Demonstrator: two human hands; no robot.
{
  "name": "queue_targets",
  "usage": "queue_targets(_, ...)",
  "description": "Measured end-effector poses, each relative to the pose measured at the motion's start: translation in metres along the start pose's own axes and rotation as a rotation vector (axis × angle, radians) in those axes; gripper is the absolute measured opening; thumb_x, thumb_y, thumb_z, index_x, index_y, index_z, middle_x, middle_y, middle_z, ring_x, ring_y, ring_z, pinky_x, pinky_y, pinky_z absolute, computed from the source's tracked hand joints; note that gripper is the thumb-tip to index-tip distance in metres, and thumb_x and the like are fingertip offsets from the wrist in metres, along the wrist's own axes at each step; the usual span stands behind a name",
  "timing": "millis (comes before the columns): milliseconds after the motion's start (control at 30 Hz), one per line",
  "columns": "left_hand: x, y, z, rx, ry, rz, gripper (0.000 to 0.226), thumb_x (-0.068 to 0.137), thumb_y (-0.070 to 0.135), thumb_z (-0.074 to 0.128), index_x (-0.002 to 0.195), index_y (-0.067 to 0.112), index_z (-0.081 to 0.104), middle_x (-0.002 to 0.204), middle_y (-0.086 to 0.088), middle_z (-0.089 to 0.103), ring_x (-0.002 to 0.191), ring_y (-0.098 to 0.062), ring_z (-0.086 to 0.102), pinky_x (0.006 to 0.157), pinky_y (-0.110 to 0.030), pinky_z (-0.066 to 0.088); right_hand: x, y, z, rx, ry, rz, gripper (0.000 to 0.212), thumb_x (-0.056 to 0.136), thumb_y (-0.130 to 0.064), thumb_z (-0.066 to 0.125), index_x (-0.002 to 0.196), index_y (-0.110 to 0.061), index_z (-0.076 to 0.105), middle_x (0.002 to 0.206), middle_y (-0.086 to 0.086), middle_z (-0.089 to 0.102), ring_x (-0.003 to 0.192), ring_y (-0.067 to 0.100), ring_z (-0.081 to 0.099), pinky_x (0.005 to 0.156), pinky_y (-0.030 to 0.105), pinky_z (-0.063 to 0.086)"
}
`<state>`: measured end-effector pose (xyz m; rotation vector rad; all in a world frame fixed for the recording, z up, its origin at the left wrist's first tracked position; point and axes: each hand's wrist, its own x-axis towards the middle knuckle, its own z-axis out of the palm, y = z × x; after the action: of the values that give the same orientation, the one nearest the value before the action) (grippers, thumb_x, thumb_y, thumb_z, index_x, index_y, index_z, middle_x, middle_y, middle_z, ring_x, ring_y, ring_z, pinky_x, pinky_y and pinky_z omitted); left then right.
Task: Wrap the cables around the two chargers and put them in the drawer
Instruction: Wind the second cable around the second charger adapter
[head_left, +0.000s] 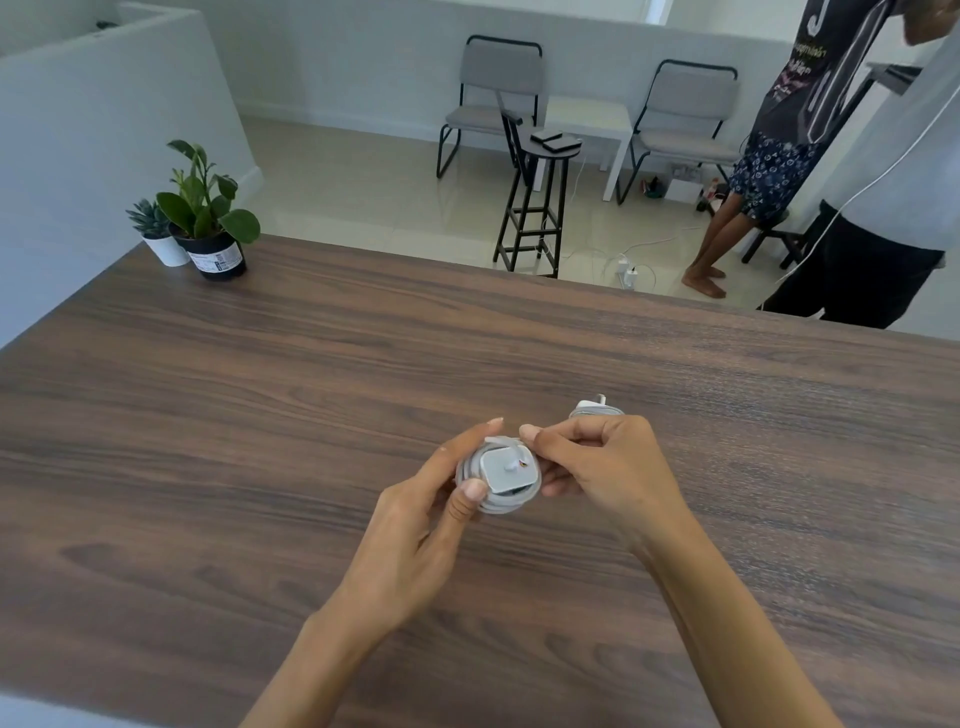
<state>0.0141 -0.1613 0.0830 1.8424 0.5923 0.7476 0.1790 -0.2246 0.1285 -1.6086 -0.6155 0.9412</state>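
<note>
Near the table's (208, 467) middle, toward the near edge, the left hand (415, 530) cups a white charger (506, 470) with its cable (498, 506) coiled round it, thumb pressed on the lower coils, while the right hand (608, 462) pinches the cable's free end at the top of the coil. The likely slip: if that end is let go before it is tucked, the springy coil may unwind, and a loosened left thumb would let the loops slide off the charger's body. Just beyond the right hand lies a second charger (595, 408), already wound it seems, mostly hidden by the knuckles. Count: two chargers, two hands, no drawer in view. At the far left corner stand two potted plants (208, 208); past the far edge, two chairs (493, 93) and two people standing
</note>
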Motion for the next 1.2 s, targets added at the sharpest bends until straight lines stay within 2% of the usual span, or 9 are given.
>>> queue_targets(100, 0.001, -0.002, 0.0, -0.162, -0.04, -0.066, 0.051, 0.083, 0.063, 0.053, 0.129, 0.043, 0.049, 0.121, 0.009, 0.065, 0.104, -0.014, 0.064, 0.084, -0.034, 0.054, 0.0, -0.001, 0.002, 0.015, 0.007, 0.039, 0.018, 0.08, -0.008, 0.071, 0.075, 0.009, 0.07, 0.058, 0.011, 0.068, 0.049, 0.014, 0.061, 0.046, 0.018, 0.049)
queue_targets(233, 0.002, -0.003, -0.001, -0.172, -0.059, -0.105, 0.055, 0.072, 0.047, 0.073, 0.123, 0.048, 0.052, 0.123, 0.014, 0.063, 0.107, -0.013, 0.064, 0.089, -0.04, 0.054, 0.0, 0.0, 0.003, 0.004, 0.007, 0.062, 0.019, 0.08, -0.01, 0.072, 0.075, 0.009, 0.07, 0.057, 0.01, 0.068, 0.048, 0.014, 0.061, 0.046, 0.018, 0.049)
queue_targets(400, 0.002, -0.003, 0.0, -0.157, 0.001, -0.14, 0.046, 0.071, 0.047, 0.069, 0.116, 0.046, 0.057, 0.108, 0.017, 0.066, 0.086, -0.013, 0.069, 0.08, -0.039, 0.056, -0.002, 0.002, 0.002, -0.024, -0.037, 0.073, 0.018, 0.082, -0.013, 0.071, 0.074, 0.003, 0.072, 0.064, 0.01, 0.071, 0.054, 0.015, 0.064, 0.052, 0.019, 0.052)
queue_targets(600, 0.003, -0.005, -0.002, -0.222, 0.032, -0.188, 0.039, 0.077, 0.045, 0.064, 0.113, 0.034, 0.06, 0.103, 0.016, 0.069, 0.096, -0.005, 0.066, 0.08, -0.02, 0.051, -0.004, 0.004, -0.001, 0.024, -0.109, 0.11, 0.015, 0.085, -0.007, 0.065, 0.083, 0.005, 0.073, 0.075, 0.018, 0.072, 0.059, 0.016, 0.068, 0.056, 0.016, 0.052)
queue_targets(800, 0.005, -0.005, 0.001, -0.354, 0.04, -0.247, 0.032, 0.086, 0.021, 0.063, 0.118, 0.018, 0.059, 0.103, 0.006, 0.072, 0.089, -0.013, 0.068, 0.066, -0.026, 0.057, -0.007, 0.009, -0.003, 0.076, -0.125, 0.105, 0.015, 0.085, -0.001, 0.063, 0.098, -0.001, 0.071, 0.079, 0.018, 0.073, 0.063, 0.014, 0.069, 0.058, 0.016, 0.053)
queue_targets(933, 0.007, -0.005, -0.002, -0.353, 0.006, -0.263, 0.037, 0.081, 0.022, 0.06, 0.116, 0.014, 0.061, 0.098, 0.004, 0.072, 0.08, -0.011, 0.067, 0.061, -0.025, 0.055, -0.008, 0.015, -0.007, 0.023, -0.173, 0.02, 0.012, 0.088, -0.004, 0.061, 0.093, -0.001, 0.071, 0.07, 0.011, 0.068, 0.059, 0.015, 0.063, 0.055, 0.02, 0.051)
queue_targets(1067, 0.01, -0.002, -0.007, -0.396, -0.015, -0.308, 0.03, 0.079, 0.026, 0.06, 0.107, 0.018, 0.065, 0.089, 0.003, 0.072, 0.074, -0.017, 0.067, 0.054, -0.025, 0.054, -0.012, 0.017, -0.014, 0.061, -0.291, -0.083, 0.025, 0.082, -0.017, 0.058, 0.099, -0.001, 0.068, 0.073, 0.005, 0.07, 0.068, 0.013, 0.064, 0.066, 0.019, 0.052)
queue_targets(1133, 0.011, -0.001, -0.01, -0.408, -0.031, -0.342, 0.031, 0.079, 0.029, 0.059, 0.108, 0.019, 0.065, 0.089, 0.0, 0.072, 0.075, -0.02, 0.069, 0.053, -0.027, 0.055, -0.014, 0.018, -0.016, 0.057, -0.335, -0.143, 0.029, 0.08, -0.011, 0.057, 0.105, 0.001, 0.065, 0.074, 0.004, 0.07, 0.069, 0.011, 0.064, 0.067, 0.019, 0.052)
queue_targets(1200, 0.011, 0.0, -0.011, -0.41, -0.056, -0.363, 0.032, 0.079, 0.031, 0.059, 0.108, 0.02, 0.065, 0.091, 0.0, 0.073, 0.077, -0.02, 0.071, 0.057, -0.03, 0.058, -0.013, 0.022, -0.014, 0.035, -0.293, -0.186, 0.021, 0.081, -0.005, 0.058, 0.1, 0.001, 0.067, 0.069, 0.003, 0.07, 0.064, 0.01, 0.063, 0.062, 0.018, 0.051)
